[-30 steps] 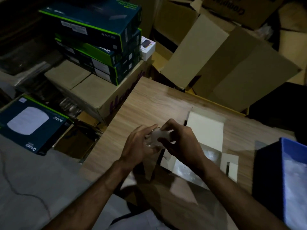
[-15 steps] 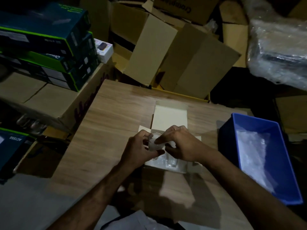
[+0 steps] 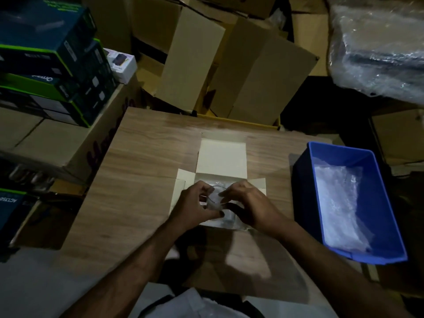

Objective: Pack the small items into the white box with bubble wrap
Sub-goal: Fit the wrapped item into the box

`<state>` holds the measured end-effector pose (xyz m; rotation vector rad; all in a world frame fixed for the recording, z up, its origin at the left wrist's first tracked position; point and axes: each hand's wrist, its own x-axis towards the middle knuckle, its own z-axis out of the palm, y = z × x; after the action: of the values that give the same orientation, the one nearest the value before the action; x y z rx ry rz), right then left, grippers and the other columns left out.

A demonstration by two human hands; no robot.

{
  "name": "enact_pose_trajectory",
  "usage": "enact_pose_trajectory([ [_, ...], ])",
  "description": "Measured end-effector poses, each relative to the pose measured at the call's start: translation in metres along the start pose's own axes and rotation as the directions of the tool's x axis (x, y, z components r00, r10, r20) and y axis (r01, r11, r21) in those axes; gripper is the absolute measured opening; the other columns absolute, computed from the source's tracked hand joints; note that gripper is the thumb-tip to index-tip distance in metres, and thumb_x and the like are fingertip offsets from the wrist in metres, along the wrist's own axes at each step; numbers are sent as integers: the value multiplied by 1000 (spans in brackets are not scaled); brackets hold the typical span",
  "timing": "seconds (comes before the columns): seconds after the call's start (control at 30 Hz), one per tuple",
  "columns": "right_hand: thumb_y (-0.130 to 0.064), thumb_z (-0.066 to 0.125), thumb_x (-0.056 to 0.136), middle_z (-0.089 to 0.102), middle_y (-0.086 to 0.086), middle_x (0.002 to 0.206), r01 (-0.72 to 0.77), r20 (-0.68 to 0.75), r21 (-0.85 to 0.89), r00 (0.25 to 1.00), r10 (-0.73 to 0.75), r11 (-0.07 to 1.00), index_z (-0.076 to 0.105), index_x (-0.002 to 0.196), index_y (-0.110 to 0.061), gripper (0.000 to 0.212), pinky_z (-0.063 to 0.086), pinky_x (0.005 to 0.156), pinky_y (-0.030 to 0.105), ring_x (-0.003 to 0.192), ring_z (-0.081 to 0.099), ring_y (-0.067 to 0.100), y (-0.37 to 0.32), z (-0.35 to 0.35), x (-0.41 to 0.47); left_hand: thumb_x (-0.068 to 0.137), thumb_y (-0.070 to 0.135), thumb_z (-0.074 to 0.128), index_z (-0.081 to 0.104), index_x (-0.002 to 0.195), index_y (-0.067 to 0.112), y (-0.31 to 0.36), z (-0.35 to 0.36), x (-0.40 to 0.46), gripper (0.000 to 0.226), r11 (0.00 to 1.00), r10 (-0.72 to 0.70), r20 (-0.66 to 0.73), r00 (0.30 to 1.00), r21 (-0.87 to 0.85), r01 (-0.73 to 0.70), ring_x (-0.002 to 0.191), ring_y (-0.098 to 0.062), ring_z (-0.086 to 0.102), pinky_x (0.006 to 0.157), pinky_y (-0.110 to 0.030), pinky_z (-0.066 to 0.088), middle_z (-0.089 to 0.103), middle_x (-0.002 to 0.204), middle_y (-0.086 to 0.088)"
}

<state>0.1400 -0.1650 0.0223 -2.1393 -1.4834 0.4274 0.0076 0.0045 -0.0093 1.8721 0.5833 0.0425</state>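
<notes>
A: Light was poor. Both hands met over the open white box [image 3: 221, 157] on the desk [image 3: 142, 161]. Left hand [image 3: 191, 206] and right hand [image 3: 251, 205] held one small clear item [image 3: 214, 198] between them, seemingly wrapped in bubble wrap; the fingers [image 3: 226, 192] of each were curled round it, gripping.

B: Where was it relative to the box?

A: Just above the box's open compartment, lid flap folded back away from the person. Something pale already lay inside, but I could not tell what it was.

B: So which step?

A: My reading: placing. The wrapped piece was about to be lowered into the box.

B: And the next move?

A: It would call for setting it down into a free spot beside what lay there, then loosening both grips without dragging the wrap loose. The blue bin [image 3: 387, 255] to the right held more bubble wrap [image 3: 337, 200], likely the source for the next piece.

B: Anything else noted?

A: Cardboard cartons [image 3: 263, 72] behind the desk, well apart.
</notes>
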Motion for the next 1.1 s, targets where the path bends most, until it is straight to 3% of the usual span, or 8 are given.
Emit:
enact_pose_trajectory([
  [0.27,-26,67,97,70,-10,108,-86,-24,42,996,87,995,74,103,-28,10,53,83,28,101,58,7,11,11,11,71,-3,85,60,128,13,-15,-23,26,64,993,-118,108,987,29,116,101,-20,67,84,-26,57,67,115,-5],
  [0.4,-26,72,93,66,-1,117,-4,-53,-146,999,-3,989,77,101,-23,10,53,72,27,99,62,16,14,24,12,99,11,61,65,121,5,-15,-25,26,23,972,-232,15,973,-32,232,79,-21,68,68,-28,57,68,102,-13],
  [0.5,-20,76,86,62,8,120,50,-29,-296,998,-61,954,75,102,-20,16,54,67,36,96,62,25,18,42,8,98,30,64,70,108,12,-9,-25,33,21,962,-264,-9,965,-69,263,69,-18,73,66,-34,61,72,100,-11],
  [0.63,-9,81,73,63,14,116,100,-47,-407,990,-131,908,71,104,-14,32,53,64,41,98,59,29,25,59,3,84,29,82,67,125,14,-6,-23,50,46,977,-197,107,975,107,186,70,-20,76,65,-37,64,76,90,-7],
  [0.8,-6,82,67,64,12,104,97,-122,-452,978,-169,887,72,99,-11,35,51,63,39,94,53,27,27,71,-1,80,24,85,74,114,17,-1,-16,58,36,951,-73,134,988,308,28,62,-19,74,60,-40,63,73,92,-1],
  [0.93,-9,68,73,63,10,100,99,-138,-435,975,-175,895,71,100,-13,28,49,64,34,90,52,23,24,80,-5,87,19,74,76,106,17,-8,-11,56,19,877,131,86,988,455,-156,70,-12,68,70,-36,59,69,91,3],
  [1.0,-15,64,81,64,5,100,33,-171,-377,980,-105,925,71,101,-15,21,47,64,31,86,56,19,17,83,-6,89,17,70,75,102,17,-14,-8,50,14,837,234,69,970,493,-237,74,-12,62,71,-35,56,63,92,4],
  [1.1,-26,68,91,58,-11,99,-220,-240,-82,951,195,972,66,100,-20,11,48,65,24,80,57,3,10,84,-6,91,17,69,73,105,18,-23,-1,42,14,785,309,69,949,544,-295,74,-15,63,65,-34,56,56,96,5],
])
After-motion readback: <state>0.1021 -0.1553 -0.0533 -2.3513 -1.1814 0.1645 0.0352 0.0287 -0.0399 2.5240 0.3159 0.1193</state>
